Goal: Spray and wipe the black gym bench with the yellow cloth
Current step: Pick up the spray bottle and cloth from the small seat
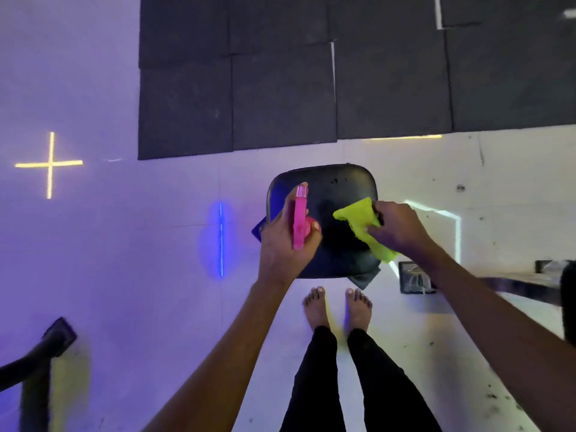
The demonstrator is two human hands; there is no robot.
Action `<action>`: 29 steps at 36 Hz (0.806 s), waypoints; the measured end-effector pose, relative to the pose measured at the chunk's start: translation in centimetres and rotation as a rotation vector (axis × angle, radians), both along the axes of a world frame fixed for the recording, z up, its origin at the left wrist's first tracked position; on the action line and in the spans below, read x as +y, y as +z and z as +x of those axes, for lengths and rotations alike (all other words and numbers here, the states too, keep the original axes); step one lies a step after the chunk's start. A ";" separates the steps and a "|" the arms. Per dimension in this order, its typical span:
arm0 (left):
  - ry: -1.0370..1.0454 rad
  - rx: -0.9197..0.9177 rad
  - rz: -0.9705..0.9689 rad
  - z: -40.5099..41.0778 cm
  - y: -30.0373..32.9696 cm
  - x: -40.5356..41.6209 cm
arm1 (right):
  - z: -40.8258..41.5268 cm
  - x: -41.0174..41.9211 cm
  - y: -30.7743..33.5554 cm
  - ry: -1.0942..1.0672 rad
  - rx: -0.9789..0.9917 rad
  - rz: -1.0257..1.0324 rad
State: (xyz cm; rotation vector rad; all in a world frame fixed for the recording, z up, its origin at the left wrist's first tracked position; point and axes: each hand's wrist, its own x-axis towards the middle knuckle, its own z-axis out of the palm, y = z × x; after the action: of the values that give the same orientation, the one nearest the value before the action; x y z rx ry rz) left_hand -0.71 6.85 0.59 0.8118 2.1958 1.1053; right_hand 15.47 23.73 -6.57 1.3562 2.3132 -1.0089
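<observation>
The black gym bench pad (338, 190) stands in front of my bare feet, seen from above. My left hand (282, 238) grips a pink spray bottle (300, 218) over the pad's left side, the nozzle pointing away from me. My right hand (397, 227) holds the yellow cloth (358, 218) bunched against the pad's right half. The cloth trails down to the pad's near right edge.
Black rubber floor mats (280, 88) cover the floor beyond the bench. Light strips glow on the pale floor: a yellow cross (50, 164) far left and a blue line (221, 240) left of the bench. A black machine foot (59, 333) sits at lower left, other equipment (416, 277) at right.
</observation>
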 end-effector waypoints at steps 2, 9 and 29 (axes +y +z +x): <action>-0.029 0.012 -0.024 1.0 2.0 0.2 | 2.2 -0.4 3.1 -0.106 0.067 -0.018; -0.219 0.034 0.026 5.9 8.7 1.5 | 11.8 -1.7 13.3 -0.468 0.321 0.039; -0.930 0.067 0.221 41.3 16.3 2.7 | 53.1 -18.9 22.2 -1.256 0.426 0.240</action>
State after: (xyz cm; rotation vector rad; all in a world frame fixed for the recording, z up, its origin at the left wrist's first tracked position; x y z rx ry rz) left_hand 40.60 9.54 16.89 1.7338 1.4242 0.8205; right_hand 68.54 4.88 15.60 3.0723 1.6524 -1.4075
